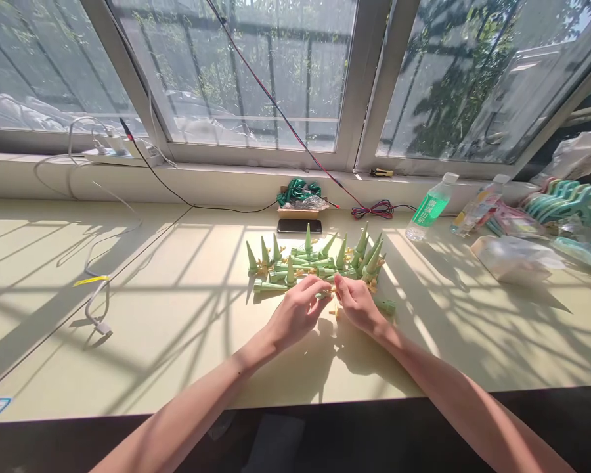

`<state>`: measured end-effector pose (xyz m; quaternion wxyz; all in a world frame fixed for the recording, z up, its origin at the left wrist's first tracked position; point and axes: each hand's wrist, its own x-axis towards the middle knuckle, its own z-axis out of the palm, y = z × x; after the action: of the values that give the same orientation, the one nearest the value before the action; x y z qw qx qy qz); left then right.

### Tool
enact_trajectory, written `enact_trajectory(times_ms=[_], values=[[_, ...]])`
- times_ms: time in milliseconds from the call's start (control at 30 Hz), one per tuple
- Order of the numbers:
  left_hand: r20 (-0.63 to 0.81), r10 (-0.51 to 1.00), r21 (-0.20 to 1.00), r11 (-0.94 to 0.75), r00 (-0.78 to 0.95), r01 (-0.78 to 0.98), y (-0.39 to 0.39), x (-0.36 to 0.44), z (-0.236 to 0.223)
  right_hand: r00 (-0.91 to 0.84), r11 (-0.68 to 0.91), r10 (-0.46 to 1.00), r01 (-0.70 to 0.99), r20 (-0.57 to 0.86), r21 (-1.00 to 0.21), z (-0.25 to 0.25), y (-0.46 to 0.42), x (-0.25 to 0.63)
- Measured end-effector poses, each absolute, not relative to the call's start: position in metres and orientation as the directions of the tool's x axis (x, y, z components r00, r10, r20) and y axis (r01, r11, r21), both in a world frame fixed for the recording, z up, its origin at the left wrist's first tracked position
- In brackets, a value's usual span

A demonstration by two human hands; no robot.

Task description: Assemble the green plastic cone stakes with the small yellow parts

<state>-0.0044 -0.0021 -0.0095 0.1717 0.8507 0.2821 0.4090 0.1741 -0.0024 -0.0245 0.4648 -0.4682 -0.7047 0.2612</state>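
My left hand (299, 306) is closed round a small green piece (324, 295), mostly covered by the fingers. Close against it, my right hand (356, 302) pinches at a tiny yellow piece (333, 289) that sits at the end of the green one. Just beyond the hands is a cluster of green cone-shaped pieces with yellow bits at their bases; some stand upright, like the cone (252, 257) at the left, and others, like the cone (270, 286) in front, lie on their sides. A loose yellow piece (335, 313) rests on the table below the fingertips.
Behind the cones lie a black phone (299, 226) and a small box (300, 213) with green material. Two bottles, one green-labelled (427, 209), a plastic-covered box (515, 259) and hangers (561, 200) occupy the right. A white cable (101, 309) trails across the left of the table (187, 361).
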Motion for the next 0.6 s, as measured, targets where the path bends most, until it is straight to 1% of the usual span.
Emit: enact_trajectory(times_ms=[167, 233, 333, 400, 467, 600], values=[[0.586, 0.681, 0.574, -0.731, 0.439, 0.368, 0.002, -0.006, -0.011, -0.054, 0.471, 0.868, 0.406, 0.493, -0.784, -0.018, -0.007, 0.175], [0.581, 0.679, 0.552, -0.734, 0.450, 0.395, 0.003, -0.007, -0.012, -0.098, 0.529, 0.838, 0.389, 0.537, -0.754, -0.016, -0.010, 0.175], [0.563, 0.657, 0.509, -0.753, 0.501, 0.417, 0.005, -0.008, -0.014, -0.220, 0.621, 0.781, 0.370, 0.585, -0.691, -0.018, -0.012, 0.174], [0.544, 0.652, 0.506, -0.757, 0.528, 0.414, 0.006, -0.008, -0.016, -0.273, 0.657, 0.752, 0.386, 0.599, -0.648, -0.022, -0.010, 0.173], [0.531, 0.655, 0.512, -0.753, 0.538, 0.413, 0.006, -0.009, -0.017, -0.280, 0.660, 0.748, 0.415, 0.602, -0.627, -0.027, -0.008, 0.171], [0.531, 0.657, 0.520, -0.751, 0.535, 0.406, 0.007, -0.009, -0.016, -0.268, 0.658, 0.749, 0.407, 0.606, -0.634, -0.030, -0.006, 0.169]])
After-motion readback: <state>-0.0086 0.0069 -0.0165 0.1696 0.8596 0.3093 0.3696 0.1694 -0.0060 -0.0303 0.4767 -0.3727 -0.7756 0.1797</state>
